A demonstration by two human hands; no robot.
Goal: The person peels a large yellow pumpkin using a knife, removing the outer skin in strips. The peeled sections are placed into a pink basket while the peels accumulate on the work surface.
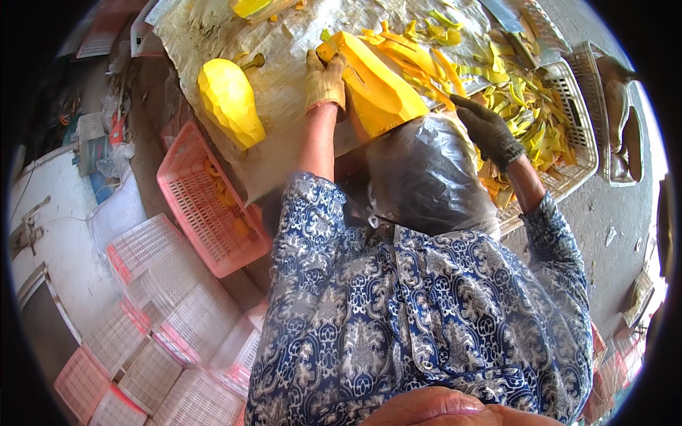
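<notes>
A large peeled piece of orange squash (381,88) lies slanted before me, its cut end above my lap. My left hand (326,80), in a pale worn work glove, grips its upper left side. To the right of the squash is my right hand (487,128) in a dark, stained glove. Its fingertips meet a narrow orange strip (439,95); whether that is peel or a blade, I cannot tell. Long peel strips (407,50) lie beside the squash. Another peeled yellow squash (230,104) with its stem rests on the soiled sheet (282,138) at left.
Dark plastic (429,170) covers my lap. A white crate (589,141) at right holds heaped peelings (527,117). A broad metal blade (502,15) lies at the top right. At left stands a pink crate (186,213) with orange pieces inside; stacked crates (186,319) fill the lower left.
</notes>
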